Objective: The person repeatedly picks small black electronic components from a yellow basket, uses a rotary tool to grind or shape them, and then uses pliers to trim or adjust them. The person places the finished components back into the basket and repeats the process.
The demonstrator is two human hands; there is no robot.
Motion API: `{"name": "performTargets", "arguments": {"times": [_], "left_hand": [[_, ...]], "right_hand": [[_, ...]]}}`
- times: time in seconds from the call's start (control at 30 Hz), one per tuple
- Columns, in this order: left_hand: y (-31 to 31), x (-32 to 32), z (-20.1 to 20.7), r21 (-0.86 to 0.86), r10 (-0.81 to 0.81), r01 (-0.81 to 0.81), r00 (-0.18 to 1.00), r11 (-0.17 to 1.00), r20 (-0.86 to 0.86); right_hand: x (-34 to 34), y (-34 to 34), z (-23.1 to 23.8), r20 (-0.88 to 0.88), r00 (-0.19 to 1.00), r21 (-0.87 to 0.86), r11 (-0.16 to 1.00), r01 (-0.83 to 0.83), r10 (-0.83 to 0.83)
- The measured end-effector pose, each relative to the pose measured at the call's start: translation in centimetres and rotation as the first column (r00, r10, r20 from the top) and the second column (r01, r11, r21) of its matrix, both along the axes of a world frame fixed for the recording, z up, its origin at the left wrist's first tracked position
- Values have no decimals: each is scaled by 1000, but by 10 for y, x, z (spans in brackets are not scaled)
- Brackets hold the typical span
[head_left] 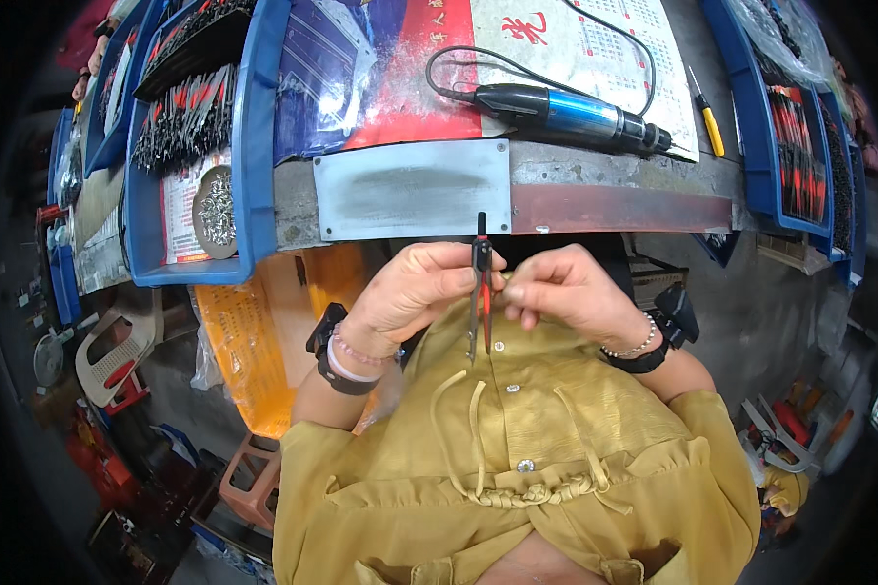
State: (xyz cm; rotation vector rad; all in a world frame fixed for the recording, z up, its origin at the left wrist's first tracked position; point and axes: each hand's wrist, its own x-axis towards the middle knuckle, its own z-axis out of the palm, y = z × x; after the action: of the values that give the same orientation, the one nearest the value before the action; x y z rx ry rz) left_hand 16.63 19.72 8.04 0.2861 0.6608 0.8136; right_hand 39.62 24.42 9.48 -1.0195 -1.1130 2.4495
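My left hand (416, 289) grips a drawing compass (483, 283) near its hinge, between thumb and fingers. The compass has a black handle at the top, and its legs, one grey and one red, point down towards my chest. Just to the right of it, my right hand (563, 285) is closed in a pinch, its fingertips close to the hinge. Anything between those fingertips is too small or hidden to make out. Both hands are in front of the table edge, below a grey metal plate (415, 190).
An electric screwdriver (576, 114) with a cord lies on the table, beside a yellow-handled screwdriver (709, 122). A blue bin (259, 146) at the left holds many compass parts and a dish of small screws (217, 210). Another blue bin (763, 146) stands right. An orange crate (239, 341) sits below.
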Motion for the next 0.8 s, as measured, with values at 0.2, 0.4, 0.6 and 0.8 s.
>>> {"name": "performTargets", "arguments": {"times": [0.2, 0.4, 0.6, 0.8], "left_hand": [[-7, 2, 9, 32, 25, -21, 990, 999, -138], [-15, 5, 17, 120, 20, 18, 951, 993, -308], [-27, 22, 27, 342, 204, 4, 797, 940, -568], [-32, 17, 31, 173, 43, 21, 933, 985, -357]], "right_hand": [[2, 4, 16, 20, 978, 246, 950, 195, -206], [-14, 1, 18, -69, 969, 235, 940, 249, -239], [-24, -4, 7, -86, 981, 341, 920, 192, -173], [-25, -17, 0, -81, 978, 296, 933, 206, -190]]}}
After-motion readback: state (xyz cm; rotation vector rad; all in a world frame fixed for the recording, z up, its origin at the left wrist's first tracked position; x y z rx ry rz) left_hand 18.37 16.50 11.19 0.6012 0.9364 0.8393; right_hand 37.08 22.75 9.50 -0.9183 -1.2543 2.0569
